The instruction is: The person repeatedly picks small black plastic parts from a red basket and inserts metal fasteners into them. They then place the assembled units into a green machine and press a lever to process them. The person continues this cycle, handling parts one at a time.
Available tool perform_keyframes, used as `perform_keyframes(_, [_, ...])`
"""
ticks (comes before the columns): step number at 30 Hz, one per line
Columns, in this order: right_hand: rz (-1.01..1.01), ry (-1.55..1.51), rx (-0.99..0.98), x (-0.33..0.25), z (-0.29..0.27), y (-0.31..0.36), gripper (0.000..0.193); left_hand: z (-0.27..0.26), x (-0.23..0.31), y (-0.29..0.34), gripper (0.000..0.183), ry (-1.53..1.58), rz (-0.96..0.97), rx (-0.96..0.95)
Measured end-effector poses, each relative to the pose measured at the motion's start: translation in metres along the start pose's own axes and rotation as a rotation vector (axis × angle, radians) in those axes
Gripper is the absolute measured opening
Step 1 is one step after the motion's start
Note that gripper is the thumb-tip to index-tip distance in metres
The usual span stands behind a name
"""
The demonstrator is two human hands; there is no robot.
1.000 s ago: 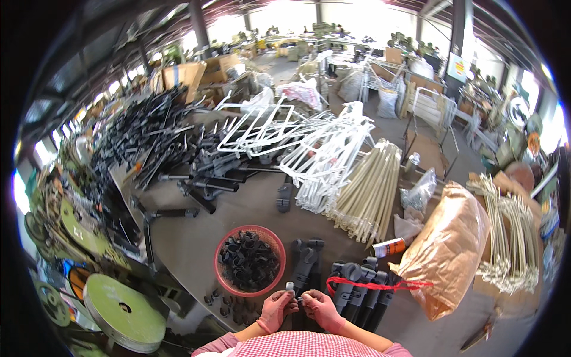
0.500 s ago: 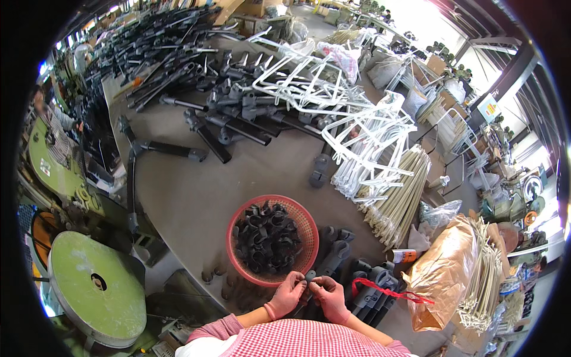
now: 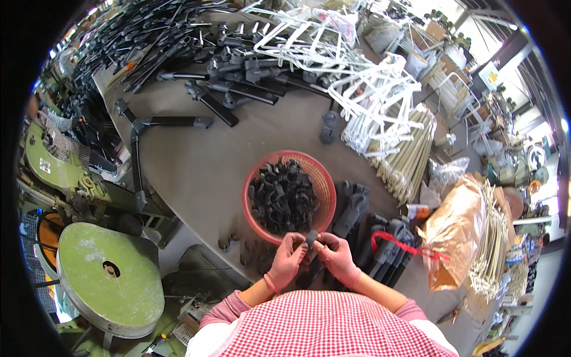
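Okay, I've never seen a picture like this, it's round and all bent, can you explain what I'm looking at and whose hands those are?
The camera sits on a person's head and looks down through a fisheye lens, which bends straight edges. The hands at the bottom are that person's own: the left hand and right hand together pinch a small dark part. Just beyond them a red basket holds many similar black parts. The grey table also carries dark metal tubes, white wire frames and pale rods. A round green machine disc stands at the left.
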State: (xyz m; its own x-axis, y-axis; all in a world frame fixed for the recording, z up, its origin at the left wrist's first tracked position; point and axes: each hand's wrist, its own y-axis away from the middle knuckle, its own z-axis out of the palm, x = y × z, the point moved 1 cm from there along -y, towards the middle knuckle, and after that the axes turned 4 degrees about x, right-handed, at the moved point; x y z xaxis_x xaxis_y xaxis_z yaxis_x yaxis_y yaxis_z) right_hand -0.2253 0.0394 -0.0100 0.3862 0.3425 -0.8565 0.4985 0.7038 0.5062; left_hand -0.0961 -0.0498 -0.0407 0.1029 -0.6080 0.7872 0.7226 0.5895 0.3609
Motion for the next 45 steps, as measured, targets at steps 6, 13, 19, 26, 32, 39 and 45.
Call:
perform_keyframes(6, [-0.184,-0.111,-0.260,0.007,0.004,0.041,0.026,0.000,0.008,0.048,0.034,0.088,0.009,-0.115])
perform_keyframes(13, [-0.202,-0.013,-0.261,0.004,0.020,0.091,0.030,0.007,0.019,0.100,0.035,0.059,0.071,-0.013])
perform_keyframes(19, [-0.181,0.079,-0.297,0.025,0.011,0.105,0.030,-0.038,-0.021,0.123,0.029,0.005,0.146,0.159])
perform_keyframes(26, [0.361,-0.261,-0.117,0.074,-0.040,0.113,0.026,-0.164,-0.154,0.140,0.013,0.614,-0.441,0.412])
perform_keyframes(32, [0.356,-0.158,-0.201,0.070,-0.042,0.130,0.016,-0.192,-0.216,0.089,0.015,0.227,-0.144,0.456])
perform_keyframes(39, [0.407,-0.059,-0.237,0.071,-0.033,0.130,0.021,-0.187,-0.182,0.066,0.022,0.305,-0.306,0.675])
perform_keyframes(45, [0.359,-0.122,-0.170,0.071,-0.037,0.120,0.022,-0.164,-0.153,0.074,0.022,-0.734,-0.118,0.773])
